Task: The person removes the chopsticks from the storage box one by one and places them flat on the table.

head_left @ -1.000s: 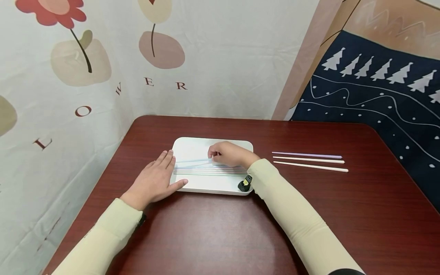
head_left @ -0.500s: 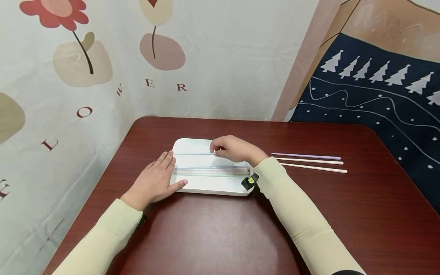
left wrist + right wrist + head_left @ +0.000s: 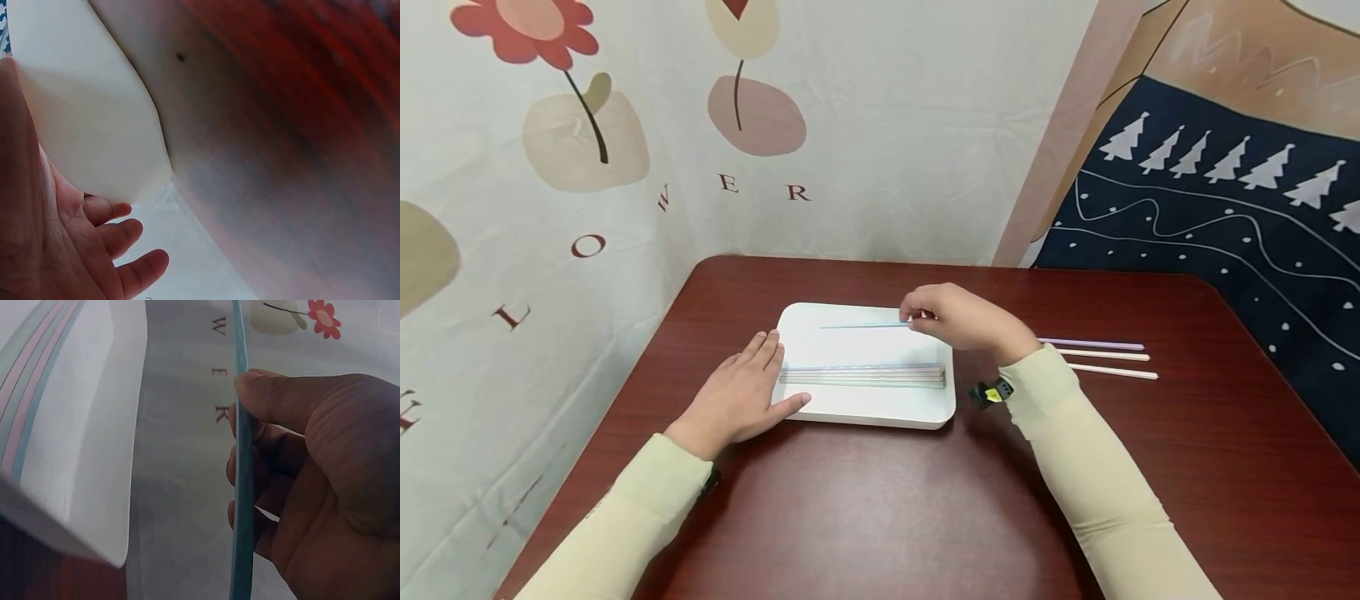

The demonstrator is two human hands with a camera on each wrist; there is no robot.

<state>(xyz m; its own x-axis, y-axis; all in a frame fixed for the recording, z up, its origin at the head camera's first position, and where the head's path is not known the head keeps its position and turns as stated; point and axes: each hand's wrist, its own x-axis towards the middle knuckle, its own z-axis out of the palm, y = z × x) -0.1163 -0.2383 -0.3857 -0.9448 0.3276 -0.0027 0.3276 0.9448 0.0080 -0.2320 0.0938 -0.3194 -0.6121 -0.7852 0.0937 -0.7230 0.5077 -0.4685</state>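
My right hand [image 3: 962, 317] pinches a light blue chopstick [image 3: 244, 469] between thumb and fingers, raised over the back right of a white tray [image 3: 857, 407]. In the head view the chopstick points left across the tray. A row of several chopsticks [image 3: 861, 377], in pale blue, pink and green tones, lies side by side on the tray floor. My left hand [image 3: 737, 398] rests against the tray's left edge with its fingers straight. In the left wrist view its fingertips [image 3: 147, 265] touch or lie near the tray wall; the contact is hard to make out.
To the right of the tray, a purple chopstick [image 3: 1097, 343] and two cream chopsticks [image 3: 1112, 355] lie on the brown table [image 3: 850, 508], their left ends hidden behind my right arm. A printed curtain [image 3: 887, 125] hangs behind the table's far edge.
My right hand has lifted the blue chopstick away from the row and carried it back and to the right. My left hand has stayed at the tray's edge.
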